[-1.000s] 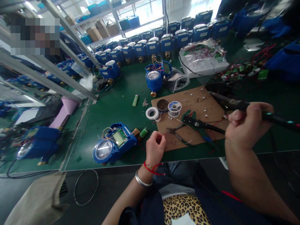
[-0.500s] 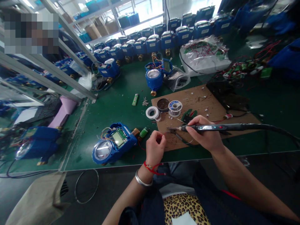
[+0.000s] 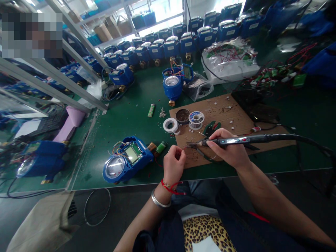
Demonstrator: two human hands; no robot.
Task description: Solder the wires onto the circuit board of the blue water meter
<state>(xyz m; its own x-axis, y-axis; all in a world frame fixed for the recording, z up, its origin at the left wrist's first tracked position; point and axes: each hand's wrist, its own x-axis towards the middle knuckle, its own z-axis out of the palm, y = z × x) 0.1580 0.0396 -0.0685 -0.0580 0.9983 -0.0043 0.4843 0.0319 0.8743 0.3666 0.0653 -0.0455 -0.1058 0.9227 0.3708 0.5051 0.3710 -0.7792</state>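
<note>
My right hand (image 3: 231,148) is closed around a soldering iron (image 3: 231,140), held level like a pen, its tip pointing left. My left hand (image 3: 173,161) pinches a thin red wire (image 3: 184,148) just left of the iron's tip. Whether tip and wire touch is too small to tell. Under the iron lie green-handled pliers (image 3: 211,128), partly hidden by my right hand. A solder spool (image 3: 196,120) stands behind, beside a round tin (image 3: 182,116) and a roll of white tape (image 3: 170,125). Left of my left hand lies a green battery (image 3: 160,147) next to an opened blue meter (image 3: 128,159).
A cardboard sheet (image 3: 223,105) with scraps covers part of the green table (image 3: 118,119). Another opened meter (image 3: 172,85) stands further back, before rows of blue meters (image 3: 172,47). A bagged bundle of wired parts (image 3: 231,61) lies at back right. A person is at upper left.
The soldering iron's rear end and cable have tilted up slightly in my right hand. My left hand has stayed nearly still, and the view has shifted a little.
</note>
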